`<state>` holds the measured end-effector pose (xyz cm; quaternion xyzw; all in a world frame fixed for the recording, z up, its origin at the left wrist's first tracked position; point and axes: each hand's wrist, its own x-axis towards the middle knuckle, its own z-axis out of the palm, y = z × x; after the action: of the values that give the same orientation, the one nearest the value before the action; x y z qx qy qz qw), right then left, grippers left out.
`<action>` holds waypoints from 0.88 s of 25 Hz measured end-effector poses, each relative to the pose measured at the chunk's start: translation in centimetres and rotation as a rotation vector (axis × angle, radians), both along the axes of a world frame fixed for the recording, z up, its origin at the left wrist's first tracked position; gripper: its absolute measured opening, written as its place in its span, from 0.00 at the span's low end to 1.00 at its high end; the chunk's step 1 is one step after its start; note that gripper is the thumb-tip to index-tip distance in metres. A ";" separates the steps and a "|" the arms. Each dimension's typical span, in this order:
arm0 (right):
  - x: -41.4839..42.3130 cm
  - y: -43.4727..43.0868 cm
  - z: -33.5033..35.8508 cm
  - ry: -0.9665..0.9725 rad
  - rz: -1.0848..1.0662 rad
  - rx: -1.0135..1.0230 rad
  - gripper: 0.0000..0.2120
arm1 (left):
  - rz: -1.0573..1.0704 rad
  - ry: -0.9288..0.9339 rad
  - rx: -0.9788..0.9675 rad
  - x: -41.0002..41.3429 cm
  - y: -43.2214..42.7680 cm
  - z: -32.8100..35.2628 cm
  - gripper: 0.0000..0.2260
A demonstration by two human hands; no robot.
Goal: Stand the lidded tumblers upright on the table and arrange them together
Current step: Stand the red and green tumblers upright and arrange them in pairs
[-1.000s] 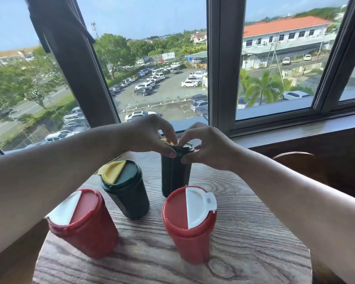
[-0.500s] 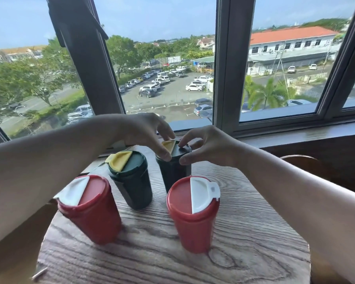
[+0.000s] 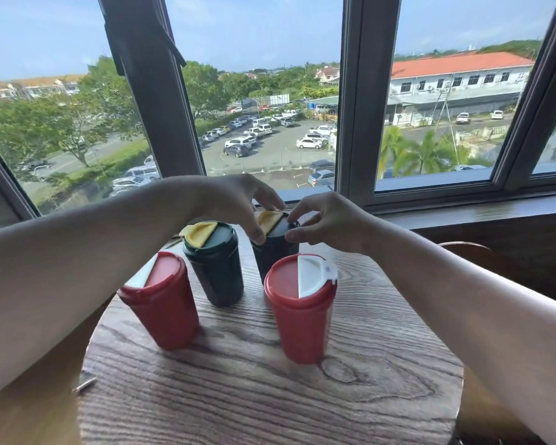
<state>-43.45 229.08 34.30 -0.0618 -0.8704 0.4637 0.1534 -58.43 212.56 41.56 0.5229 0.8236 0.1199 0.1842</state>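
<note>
Four lidded tumblers stand upright on the round wooden table [image 3: 270,399]. Nearest me are a red tumbler with a white flap on the left [image 3: 161,303] and another on the right [image 3: 302,313]. Behind them stand a dark green tumbler with a yellow flap [image 3: 217,268] and a second green one [image 3: 275,255] to its right, partly hidden by the right red one. My left hand [image 3: 238,203] and my right hand [image 3: 329,223] pinch the lid rim of that second green tumbler from either side with thumb and fingertips.
A dark window frame and sill [image 3: 463,210] run right behind the table. A wooden chair back [image 3: 463,252] shows at the right. A small metal piece [image 3: 84,385] lies at the table's left edge. The tumblers stand about a hand's width apart.
My fingers have shifted from covering the far green tumbler's lid to its rim, and the yellow flap now shows. The view has drawn closer. The other tumblers have not moved.
</note>
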 end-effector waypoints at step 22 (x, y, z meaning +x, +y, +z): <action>7.9 -8.4 3.9 -0.242 0.144 0.473 0.40 | 0.284 0.210 0.027 2.2 -16.8 -2.8 0.37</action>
<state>-35.58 220.70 38.21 -0.0172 -0.9687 0.2462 0.0251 -56.25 195.75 38.74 0.4134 0.9021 0.1006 0.0713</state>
